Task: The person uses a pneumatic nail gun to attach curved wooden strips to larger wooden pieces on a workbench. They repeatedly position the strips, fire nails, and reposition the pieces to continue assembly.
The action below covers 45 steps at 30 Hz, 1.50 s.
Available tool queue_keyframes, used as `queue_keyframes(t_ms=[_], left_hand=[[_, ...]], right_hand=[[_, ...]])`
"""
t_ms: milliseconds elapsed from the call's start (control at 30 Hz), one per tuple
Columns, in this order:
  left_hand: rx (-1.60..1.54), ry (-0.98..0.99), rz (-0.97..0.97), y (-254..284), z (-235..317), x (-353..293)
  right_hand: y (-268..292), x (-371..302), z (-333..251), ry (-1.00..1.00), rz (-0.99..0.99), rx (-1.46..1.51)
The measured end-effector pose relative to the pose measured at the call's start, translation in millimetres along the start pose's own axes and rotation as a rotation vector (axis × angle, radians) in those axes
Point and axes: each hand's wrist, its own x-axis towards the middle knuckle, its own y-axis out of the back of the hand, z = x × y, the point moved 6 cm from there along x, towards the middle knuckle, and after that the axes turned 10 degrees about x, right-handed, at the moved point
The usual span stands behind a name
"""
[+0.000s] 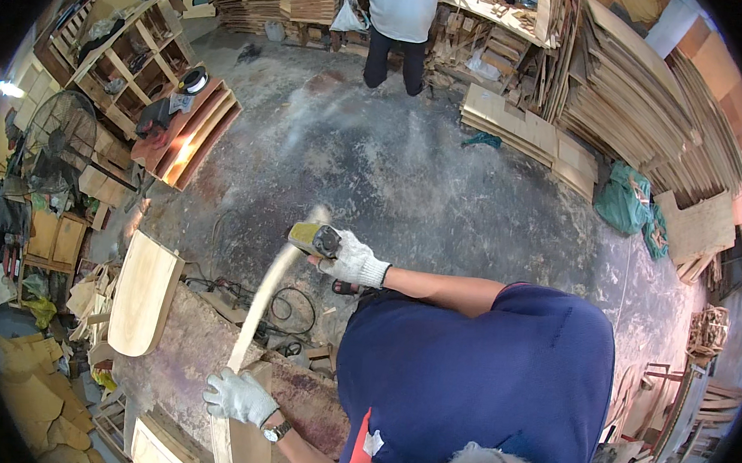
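Note:
My right hand [355, 260], in a white knitted glove, is wrapped around a yellow and black hand-held power tool [308, 237]. The tool rests at the far end of a long, curved wooden strip [260, 305], where pale dust blurs the view; its working face is hidden. My left hand [241, 397], gloved too and with a watch at the wrist, grips the strip's near end. Beneath that hand a wooden board [250, 451] runs to the lower edge. A pale board with a rounded end [143, 296] lies left of the strip.
Black cord [295, 310] coils on the floor right of the strip. A standing fan [62, 128] and a wooden shelf unit [134, 56] are at far left. Another person [400, 27] stands at the back. Plywood stacks [631, 86] and a green bag [623, 199] line the right.

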Motion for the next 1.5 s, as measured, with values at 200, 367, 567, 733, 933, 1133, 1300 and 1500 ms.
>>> queue_keyframes(t_ms=[200,367,567,733,933,1133,1300,1500], left_hand=[[-0.139,-0.002,0.085,-0.9,-6.3,7.6],[-0.378,0.016,0.071,-5.1,-17.2,36.4],[-1.041,0.312,0.144,-45.1,-70.4,54.5],[-1.367,0.56,0.091,-74.7,-87.9,46.3],[-1.481,0.7,0.168,-72.4,-98.1,36.9],[-1.532,0.772,0.239,-91.1,-105.6,32.7],[-1.481,0.754,0.222,-118.4,-115.0,33.1],[-1.461,0.805,0.268,-110.3,-117.2,22.6]], right_hand=[[6.9,-11.0,-8.0,0.092,0.02,-0.019],[9.5,-8.1,-4.6,0.028,0.035,-0.072],[6.4,-7.7,0.2,-0.035,0.004,-0.027],[4.0,-6.3,-6.1,0.099,0.046,0.014],[-2.3,1.1,-11.7,0.094,-0.008,0.03],[-12.8,15.0,-8.8,0.075,-0.134,-0.015],[-23.2,26.0,-4.3,0.123,-0.199,0.036],[-48.2,53.9,-1.0,0.103,-0.282,0.083]])
